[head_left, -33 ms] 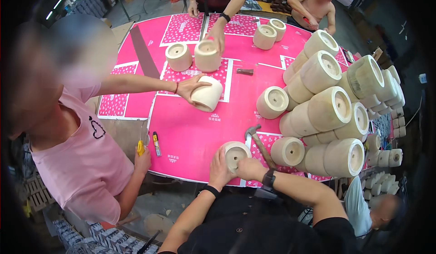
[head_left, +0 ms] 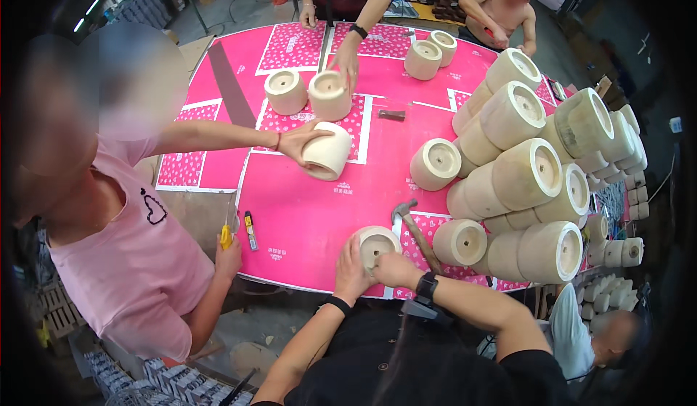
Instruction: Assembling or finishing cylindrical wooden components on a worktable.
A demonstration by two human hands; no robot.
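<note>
At the table's near edge stands a pale, round wooden block (head_left: 379, 240), upright, its hollowed top facing up with a small hole in the middle. My left hand (head_left: 351, 272) wraps its left side. My right hand (head_left: 398, 269) is closed, its fingers curled down at the near right part of the hollow. Whatever those fingers hold, if anything, is hidden. A hammer (head_left: 417, 233) lies just right of the block, head away from me. Beyond its handle sits another hollowed wooden block (head_left: 459, 242).
Stacked wooden blocks (head_left: 528, 177) crowd the right side of the pink table (head_left: 290, 224). At left, a person in pink tilts a block (head_left: 326, 150) and holds yellow-handled scissors (head_left: 226, 238). A cutter knife (head_left: 250, 230) lies nearby. Another person reaches for a block (head_left: 329, 95) opposite.
The person in pink has shifted the tilted block slightly left. Opposite, the other person's hand has moved a little and its block sits slightly nearer. My right wrist has shifted slightly.
</note>
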